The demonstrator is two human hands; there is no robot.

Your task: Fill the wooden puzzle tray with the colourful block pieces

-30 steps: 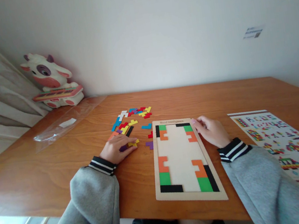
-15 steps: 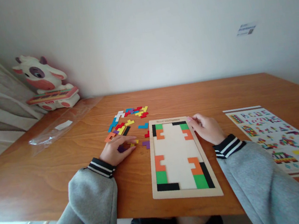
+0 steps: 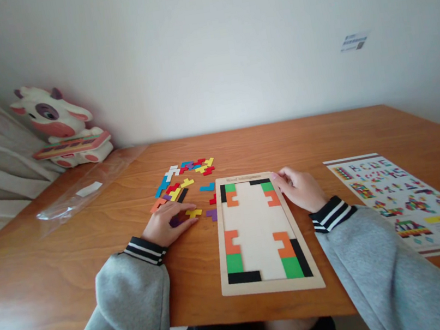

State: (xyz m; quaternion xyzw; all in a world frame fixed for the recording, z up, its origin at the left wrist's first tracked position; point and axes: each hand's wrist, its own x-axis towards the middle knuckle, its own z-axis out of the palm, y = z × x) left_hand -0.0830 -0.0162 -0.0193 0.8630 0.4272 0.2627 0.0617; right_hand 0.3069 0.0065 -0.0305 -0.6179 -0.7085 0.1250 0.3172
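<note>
A wooden puzzle tray (image 3: 225,291) lies on the table in front of me, with black, green and orange pieces set in its corners and a bare pale middle. My right hand (image 3: 301,188) is closed at the tray's upper right corner, thumb and fingers on the rim. To the left of the tray, my left hand (image 3: 167,222) rests low over the table, thumb and index finger apart. A yellow puzzle piece (image 3: 194,213) lies between those fingertips. Under the palm a purple piece (image 3: 175,221) is partly hidden. Close to the tray's left rim lies another purple piece (image 3: 211,215).
Several loose coloured pieces (image 3: 174,188) spread beyond my left hand. A printed pattern sheet (image 3: 407,203) lies at the right. At the back left stand a toy cow with a keyboard (image 3: 61,125) and a clear plastic bag (image 3: 91,189). A wall borders the table's far edge.
The whole view has shifted slightly, so things appear a little further left. My left thumb and index finger show the yellow piece more clearly between them. My right hand stays on the tray's corner.
</note>
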